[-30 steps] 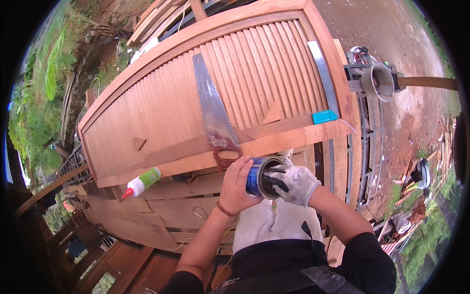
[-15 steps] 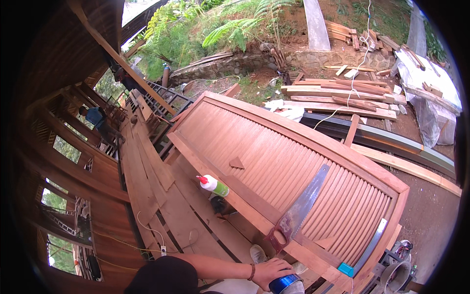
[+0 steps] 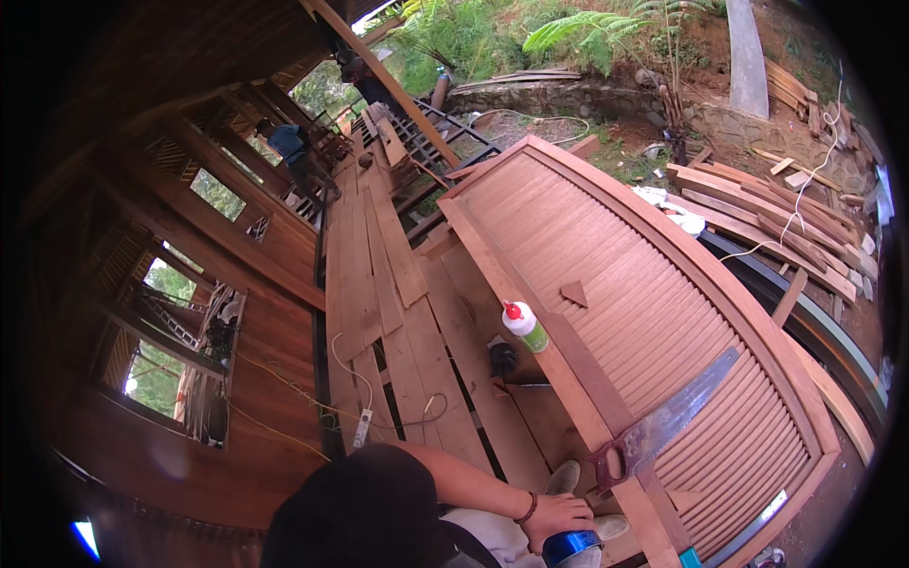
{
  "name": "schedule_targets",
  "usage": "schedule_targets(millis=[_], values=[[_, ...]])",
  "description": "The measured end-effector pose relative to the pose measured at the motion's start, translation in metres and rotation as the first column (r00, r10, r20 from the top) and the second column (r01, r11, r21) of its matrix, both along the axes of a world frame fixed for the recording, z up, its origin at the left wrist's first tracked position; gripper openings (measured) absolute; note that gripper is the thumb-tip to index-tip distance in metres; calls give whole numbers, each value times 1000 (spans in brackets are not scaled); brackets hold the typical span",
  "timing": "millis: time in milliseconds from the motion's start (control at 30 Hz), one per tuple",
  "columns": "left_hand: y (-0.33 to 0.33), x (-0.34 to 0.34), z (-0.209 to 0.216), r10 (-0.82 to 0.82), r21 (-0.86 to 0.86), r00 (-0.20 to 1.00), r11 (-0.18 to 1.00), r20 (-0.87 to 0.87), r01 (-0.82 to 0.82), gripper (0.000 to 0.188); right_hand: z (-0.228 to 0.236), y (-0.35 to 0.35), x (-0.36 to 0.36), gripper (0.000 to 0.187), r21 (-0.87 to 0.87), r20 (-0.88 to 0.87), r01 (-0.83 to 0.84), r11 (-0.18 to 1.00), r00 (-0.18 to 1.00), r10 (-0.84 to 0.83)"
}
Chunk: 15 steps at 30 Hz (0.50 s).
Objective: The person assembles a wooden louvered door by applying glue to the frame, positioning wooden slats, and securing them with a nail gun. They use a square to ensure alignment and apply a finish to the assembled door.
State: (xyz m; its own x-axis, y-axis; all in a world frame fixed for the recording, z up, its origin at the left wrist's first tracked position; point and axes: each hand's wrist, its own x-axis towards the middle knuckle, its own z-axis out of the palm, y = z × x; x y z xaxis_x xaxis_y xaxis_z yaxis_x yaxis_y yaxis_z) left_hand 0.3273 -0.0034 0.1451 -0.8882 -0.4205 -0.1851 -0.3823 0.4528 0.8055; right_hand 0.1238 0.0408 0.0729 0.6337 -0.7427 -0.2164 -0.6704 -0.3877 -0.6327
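My left hand sits at the lower edge, fingers wrapped over the top of a blue metal can held close to my body. My right hand is out of sight. Just right of the hand, a handsaw with a reddish handle lies flat on a large louvred wooden door panel. A white glue bottle with a red tip and green label lies on the panel's left frame rail. A small wooden triangle rests on the slats.
Loose floor planks with gaps run away to the left. A white power strip and its cable lie on them. A person in a blue shirt works far back. Stacked timber lies on the ground to the right.
The view has swung left and up, from the panel toward the wooden building. My gloved right hand has dropped out of view. My left hand stays on the blue can.
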Motion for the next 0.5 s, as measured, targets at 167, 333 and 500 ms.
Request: schedule_targets(millis=[167,333,500], values=[[6,3,15,83,-3,996,997,17,-83,104,2,11,4,25,46,-12,-5,999,1000,6],[-15,-9,35,25,-13,1000,1000,3,-25,85,10,29,-10,25,68,6,76,995,997,-77],[-38,-28,12,97,31,995,995,-22,-96,106,92,30,-42,21,190,160,600,777,762,-627]])
